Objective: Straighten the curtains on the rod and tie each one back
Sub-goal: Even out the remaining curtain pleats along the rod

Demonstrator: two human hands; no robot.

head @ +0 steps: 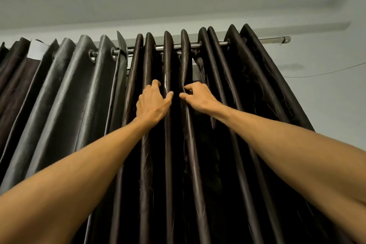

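Note:
Two dark brown eyelet curtains hang in folds from a metal rod point(210, 44) near the ceiling. The right curtain point(243, 89) is bunched tight. The left curtain point(75, 89) spreads wider and looks greyer in the light. Both my arms reach up to the right curtain. My left hand point(153, 103) grips one vertical fold, fingers curled behind it and thumb in front. Just to its right, my right hand point(199, 96) pinches the neighbouring fold between thumb and curled fingers. The hands are a few centimetres apart.
The bare end of the rod point(277, 40) sticks out at the right with an end cap. A thin wire point(324, 73) runs across the pale wall on the right. A flipped corner shows white lining point(36, 49) on the left curtain's top.

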